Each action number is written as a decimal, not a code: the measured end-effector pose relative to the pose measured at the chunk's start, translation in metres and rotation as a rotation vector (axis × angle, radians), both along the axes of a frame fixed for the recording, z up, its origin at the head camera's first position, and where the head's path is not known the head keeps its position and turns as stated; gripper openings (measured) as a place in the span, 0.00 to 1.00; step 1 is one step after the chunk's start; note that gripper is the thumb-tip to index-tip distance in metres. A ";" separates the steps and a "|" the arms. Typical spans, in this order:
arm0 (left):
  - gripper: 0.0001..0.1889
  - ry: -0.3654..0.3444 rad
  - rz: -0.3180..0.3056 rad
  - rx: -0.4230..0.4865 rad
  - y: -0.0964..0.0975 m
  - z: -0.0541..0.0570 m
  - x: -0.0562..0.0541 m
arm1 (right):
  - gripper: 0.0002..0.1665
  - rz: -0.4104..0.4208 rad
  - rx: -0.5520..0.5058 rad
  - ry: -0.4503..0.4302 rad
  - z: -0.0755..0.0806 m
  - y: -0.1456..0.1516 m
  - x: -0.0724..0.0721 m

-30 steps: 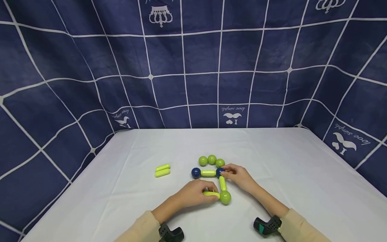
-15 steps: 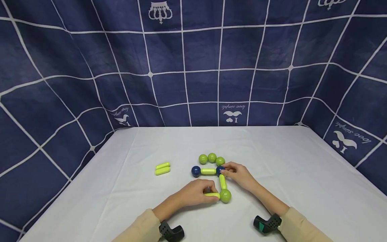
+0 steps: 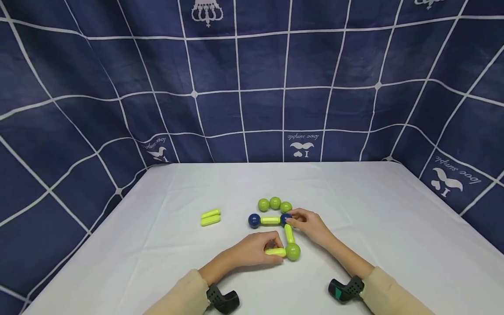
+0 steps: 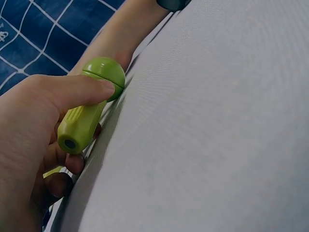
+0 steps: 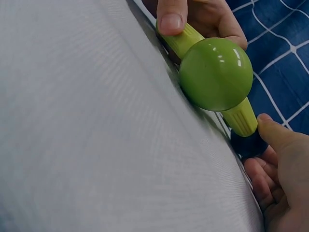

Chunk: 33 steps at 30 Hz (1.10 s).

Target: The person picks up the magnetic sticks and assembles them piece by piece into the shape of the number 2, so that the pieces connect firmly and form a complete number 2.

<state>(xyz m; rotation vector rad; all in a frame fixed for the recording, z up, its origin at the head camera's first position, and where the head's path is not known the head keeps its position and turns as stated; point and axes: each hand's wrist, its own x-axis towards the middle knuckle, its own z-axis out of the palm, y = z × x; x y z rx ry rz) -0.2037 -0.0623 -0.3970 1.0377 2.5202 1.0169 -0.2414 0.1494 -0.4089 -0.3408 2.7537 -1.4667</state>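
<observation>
My left hand (image 3: 253, 250) pinches a yellow-green rod (image 4: 83, 123) between thumb and fingers. The rod's far end meets a green ball (image 5: 216, 74) at the near corner of a joined chain. From that ball a second rod (image 3: 289, 234) runs back to a dark blue ball (image 5: 248, 144). My right hand (image 3: 311, 224) holds this blue ball with thumb and fingertips, partly covering it. A third rod (image 3: 270, 221) links it leftward to another dark blue ball (image 3: 254, 220). In the left wrist view, the held rod's free end shows a dark round tip.
Three loose green balls (image 3: 275, 203) lie in a row just behind the chain. Two yellow-green rods (image 3: 210, 217) rest side by side to the left on the white tablecloth (image 3: 177, 192). A dark blue grid curtain (image 3: 260, 109) surrounds the table's back and sides.
The left hand's rod has rolled or turned slightly, showing more of its face beside the green ball. The head view has tilted a little; both hands keep their holds.
</observation>
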 end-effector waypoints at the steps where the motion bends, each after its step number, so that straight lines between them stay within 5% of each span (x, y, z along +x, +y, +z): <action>1: 0.12 -0.003 -0.003 0.002 0.001 0.000 0.000 | 0.22 -0.004 0.002 -0.002 0.000 0.001 0.001; 6: 0.11 -0.001 -0.007 0.013 0.001 -0.003 0.002 | 0.23 -0.003 0.010 -0.003 -0.001 0.002 0.006; 18: 0.10 0.007 0.017 0.001 0.001 -0.001 -0.001 | 0.16 -0.029 0.037 0.146 0.011 0.000 0.027; 27: 0.11 0.023 0.021 0.008 0.001 -0.001 0.000 | 0.17 0.239 0.108 0.093 0.006 0.013 0.054; 33: 0.11 0.020 0.016 0.013 0.002 -0.002 -0.001 | 0.16 0.383 0.125 0.091 0.004 0.017 0.057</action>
